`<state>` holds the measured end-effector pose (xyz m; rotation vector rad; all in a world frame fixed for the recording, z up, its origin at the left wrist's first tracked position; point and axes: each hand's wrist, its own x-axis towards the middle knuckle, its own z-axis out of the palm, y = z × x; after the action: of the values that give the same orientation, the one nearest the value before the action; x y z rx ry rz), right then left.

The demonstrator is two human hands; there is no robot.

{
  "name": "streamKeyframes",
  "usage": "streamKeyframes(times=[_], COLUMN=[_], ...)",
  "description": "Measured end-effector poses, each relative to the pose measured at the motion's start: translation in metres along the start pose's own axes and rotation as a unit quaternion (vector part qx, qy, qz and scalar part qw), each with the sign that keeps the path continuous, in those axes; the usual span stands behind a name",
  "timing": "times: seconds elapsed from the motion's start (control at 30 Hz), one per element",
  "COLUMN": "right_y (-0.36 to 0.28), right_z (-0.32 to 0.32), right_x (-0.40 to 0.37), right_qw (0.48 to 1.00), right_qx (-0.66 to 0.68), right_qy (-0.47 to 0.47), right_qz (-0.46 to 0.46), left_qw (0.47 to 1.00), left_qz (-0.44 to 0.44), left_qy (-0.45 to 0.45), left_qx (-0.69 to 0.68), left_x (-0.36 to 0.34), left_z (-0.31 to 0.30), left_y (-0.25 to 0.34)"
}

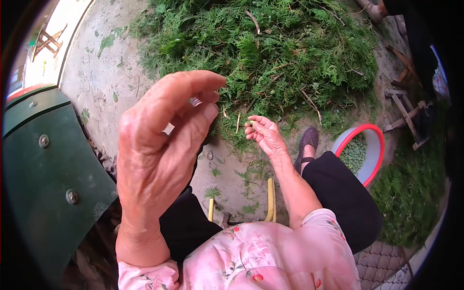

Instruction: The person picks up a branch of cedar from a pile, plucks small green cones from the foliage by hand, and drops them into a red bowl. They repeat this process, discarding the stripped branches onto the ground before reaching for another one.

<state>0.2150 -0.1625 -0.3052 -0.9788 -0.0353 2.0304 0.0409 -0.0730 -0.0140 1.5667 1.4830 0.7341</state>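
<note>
My left hand (162,130) is raised close to the camera at left of centre. Its fingers arch loosely over the thumb, and I see nothing held between them; a ring shows on one finger. Lower and farther off, my right hand (266,137) pinches a small green cone (251,123) between thumb and fingers. It hovers by the near edge of a large heap of cut evergreen branches (270,53). Right of my knee, a white tub with a red rim (382,150) leans tilted, holding many small green cones (354,153).
A dark green panel with metal bolts (53,179) stands at left. Yellow metal legs (270,198) show below me. Wooden stool frames (408,116) and another person's dark clothing (420,43) are at far right. More greenery (411,193) lies beyond the tub.
</note>
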Motion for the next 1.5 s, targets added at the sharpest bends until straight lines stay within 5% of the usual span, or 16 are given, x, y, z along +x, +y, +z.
streamKeyframes(times=[0.13,0.33,0.4,0.47,0.67,0.8,0.87,0.93,1.0,1.13,1.5], right_y=[-0.035,-0.073,-0.078,-0.085,-0.093,-0.072,-0.053,-0.019,0.014,0.067,0.089], right_z=[0.075,0.159,0.161,0.157,0.06,-0.056,-0.098,-0.135,-0.15,-0.161,-0.155], right_x=[-0.011,-0.052,-0.054,-0.057,-0.026,-0.021,-0.028,-0.042,-0.064,-0.071,-0.061], right_qw=[0.99,0.967,0.965,0.962,0.983,0.997,0.992,0.938,0.887,0.809,0.857], right_qx=[0.047,0.079,0.048,-0.012,-0.001,0.024,-0.081,-0.253,-0.27,-0.318,-0.236], right_qy=[-0.127,-0.226,-0.231,-0.244,-0.122,-0.022,0.101,0.222,0.341,0.48,0.453], right_qz=[-0.034,-0.09,-0.114,-0.12,-0.139,-0.073,-0.002,0.077,0.153,0.118,0.069], left_qw=[0.962,0.942,0.973,0.965,0.951,0.934,0.925,0.916,0.922,0.921,0.912], left_qz=[0.058,0.045,0.102,0.114,0.153,0.06,0.056,0.053,0.067,0.072,0.08], left_qy=[-0.099,-0.16,-0.095,-0.088,-0.093,-0.196,-0.203,-0.211,-0.207,-0.213,-0.232], left_qx=[0.247,0.292,0.184,0.217,0.253,0.294,0.315,0.338,0.322,0.318,0.329], left_x=[0.001,0.003,0.001,0.0,0.0,-0.003,-0.003,-0.004,-0.003,-0.004,0.0], left_z=[0.004,0.005,0.005,0.006,0.005,0.002,0.003,0.005,0.006,0.009,0.013], left_y=[-0.009,-0.018,-0.016,-0.013,-0.02,-0.009,-0.006,-0.005,-0.005,-0.004,0.001])
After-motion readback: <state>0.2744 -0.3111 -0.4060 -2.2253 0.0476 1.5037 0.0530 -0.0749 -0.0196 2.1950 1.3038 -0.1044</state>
